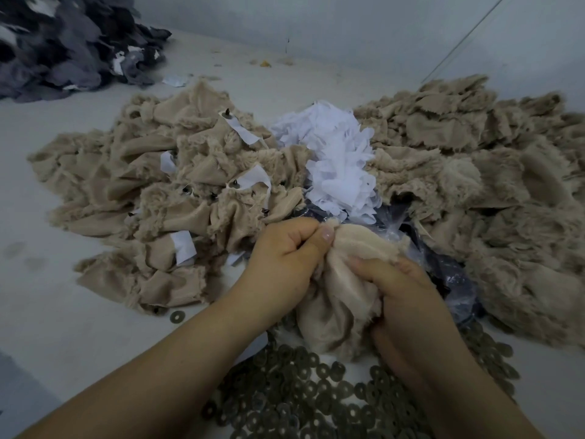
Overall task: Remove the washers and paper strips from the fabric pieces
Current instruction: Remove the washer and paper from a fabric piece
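Observation:
Both hands hold one beige furry fabric piece [345, 299] just above the near middle of the table. My left hand [285, 258] pinches its top edge between thumb and curled fingers. My right hand [408, 299] grips its right side with curled fingers. To the left lies a heap of beige fabric pieces [164, 191] with white paper strips [185, 247] and metal studs on them. A pile of loose white paper strips [338, 166] sits behind my hands. Many dark washers [304, 391] lie in a heap under my forearms. I cannot see a washer or strip on the held piece.
A big heap of beige fabric pieces [493, 191] without strips fills the right side. Dark grey fabric pieces [63, 45] are piled at the far left. A dark plastic bag [449, 270] lies under the right heap's edge. One single washer [175, 317] lies on the white table [57, 312].

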A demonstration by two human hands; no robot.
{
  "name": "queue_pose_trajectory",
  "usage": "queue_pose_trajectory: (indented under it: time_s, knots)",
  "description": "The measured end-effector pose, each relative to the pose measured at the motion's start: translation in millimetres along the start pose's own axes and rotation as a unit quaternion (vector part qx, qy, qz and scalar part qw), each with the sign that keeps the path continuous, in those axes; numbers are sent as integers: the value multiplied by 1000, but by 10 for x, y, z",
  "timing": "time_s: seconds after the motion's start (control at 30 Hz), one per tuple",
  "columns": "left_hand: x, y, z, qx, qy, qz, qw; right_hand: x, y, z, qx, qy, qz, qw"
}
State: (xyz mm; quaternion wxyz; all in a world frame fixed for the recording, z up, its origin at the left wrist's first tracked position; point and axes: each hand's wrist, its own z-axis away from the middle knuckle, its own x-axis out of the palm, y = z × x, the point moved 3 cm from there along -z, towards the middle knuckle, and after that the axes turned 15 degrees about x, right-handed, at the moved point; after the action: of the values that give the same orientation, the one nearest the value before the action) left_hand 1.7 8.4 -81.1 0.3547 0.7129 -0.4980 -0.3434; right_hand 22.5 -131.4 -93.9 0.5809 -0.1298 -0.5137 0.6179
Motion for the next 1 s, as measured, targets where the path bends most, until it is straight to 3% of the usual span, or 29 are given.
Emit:
queue_pose_trajectory:
  time_s: [0.17,0.3,0.47,0.7,1.0]
  knots:
    - [48,0,61,23,-50,-17,998,-69,-17,-16,-6,62,34,997]
    - [2,-12,49,-15,-11,8,1000,-19,22,-19,-27,46,23,998]
    - [11,-1,-12,7,-10,-56,998,-14,35,-17,-56,53,74,994]
    - [68,-102,12,-93,85,119,985,-36,-8,-34,-69,48,56,995]
    - [107,-100,73,-94,130,171,972,-27,-29,-32,-60,44,12,997]
